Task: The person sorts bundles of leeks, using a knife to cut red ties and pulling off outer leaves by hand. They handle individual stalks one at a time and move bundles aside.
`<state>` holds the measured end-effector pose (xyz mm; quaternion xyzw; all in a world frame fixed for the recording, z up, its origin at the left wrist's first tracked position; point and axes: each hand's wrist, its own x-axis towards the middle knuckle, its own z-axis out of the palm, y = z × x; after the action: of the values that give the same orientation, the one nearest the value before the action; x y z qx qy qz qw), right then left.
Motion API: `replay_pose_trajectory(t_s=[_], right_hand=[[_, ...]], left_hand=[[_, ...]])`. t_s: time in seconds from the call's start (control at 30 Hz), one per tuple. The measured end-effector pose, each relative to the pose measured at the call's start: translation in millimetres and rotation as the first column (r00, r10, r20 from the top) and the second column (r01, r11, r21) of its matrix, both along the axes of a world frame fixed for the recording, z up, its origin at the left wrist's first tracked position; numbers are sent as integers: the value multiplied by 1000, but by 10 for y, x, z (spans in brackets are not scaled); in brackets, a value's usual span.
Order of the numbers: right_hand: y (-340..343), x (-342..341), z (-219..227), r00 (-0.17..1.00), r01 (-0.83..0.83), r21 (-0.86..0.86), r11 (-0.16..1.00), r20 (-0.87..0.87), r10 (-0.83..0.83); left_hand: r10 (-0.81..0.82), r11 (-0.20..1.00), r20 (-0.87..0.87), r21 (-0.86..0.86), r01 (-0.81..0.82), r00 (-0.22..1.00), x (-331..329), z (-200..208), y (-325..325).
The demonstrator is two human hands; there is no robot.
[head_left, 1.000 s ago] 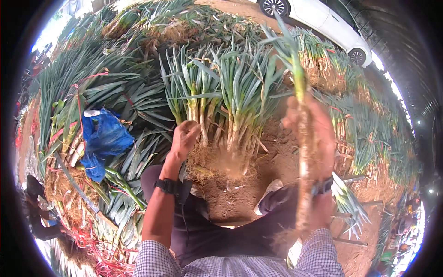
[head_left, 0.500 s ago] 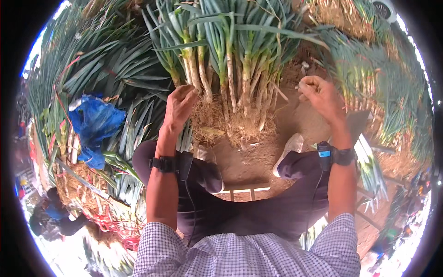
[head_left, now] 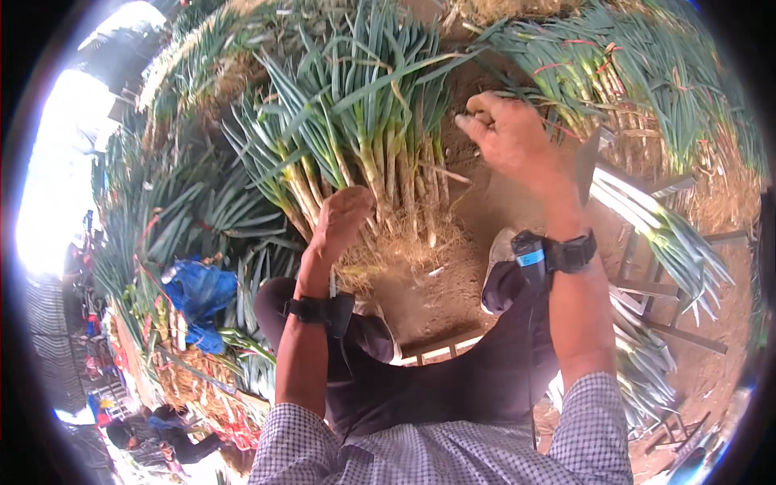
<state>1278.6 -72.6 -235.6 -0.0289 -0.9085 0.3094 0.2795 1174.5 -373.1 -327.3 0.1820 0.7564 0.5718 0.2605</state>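
While both forearms (head_left: pixel 303 372) extend forward past the knees (head_left: pixel 273 311), the leek bunch (head_left: pixel 384 153) is located on the soil floor (head_left: pixel 477 198), ahead of the two shoes (head_left: pixel 495 265). Its long axis runs away from the person (head_left: pixel 436 453) and slightly to the left: the roots (head_left: pixel 412 246) point toward the person, pale stems (head_left: pixel 396 178) form the middle section, and green leaves (head_left: pixel 364 105) fan out at the far end (one long leaf crosses the others toward the right). The left hand (head_left: pixel 343 222) overlaps the near left portion of the stems. Its fingers (head_left: pixel 356 199) are curled inward; whether they are clamped on a stem cannot be told. The right hand (head_left: pixel 505 137) is positioned to the right of the bunch, apart from it. Its fingers (head_left: pixel 491 105) are bent toward the thumb; whether the tips meet cannot be told. Each wrist carries a black strapped device (head_left: pixel 568 254). A blue plastic bag (head_left: pixel 198 295) lies to the left, beside further leeks (head_left: pixel 210 208). On the right, white-stemmed leeks (head_left: pixel 667 234) extend over a low metal frame (head_left: pixel 651 288).
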Motion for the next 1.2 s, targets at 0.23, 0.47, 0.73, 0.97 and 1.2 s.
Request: replay_pose_trajectory(t_s=[0.23,0.47,0.73,0.97,1.2], right_hand=[[85,257,11,987,122,60,991,-114,-115],[-83,288,68,997,47,-36,998,56,-45],[49,290,17,966,73,10,997,248,-73],[-261,63,88,953,-47,68,997,301,24],[-282,26,-69,939,-116,69,991,332,87]], left_hand=[[-680,637,-377,-729,252,628,204,-495,599],[-427,689,-326,-722,70,843,299,-2090,216],[273,819,-487,-335,-466,830,-146,-2272,506],[391,762,28,-569,-307,920,-701,-2342,-204],[515,706,-34,-550,-446,857,-512,-1842,130]])
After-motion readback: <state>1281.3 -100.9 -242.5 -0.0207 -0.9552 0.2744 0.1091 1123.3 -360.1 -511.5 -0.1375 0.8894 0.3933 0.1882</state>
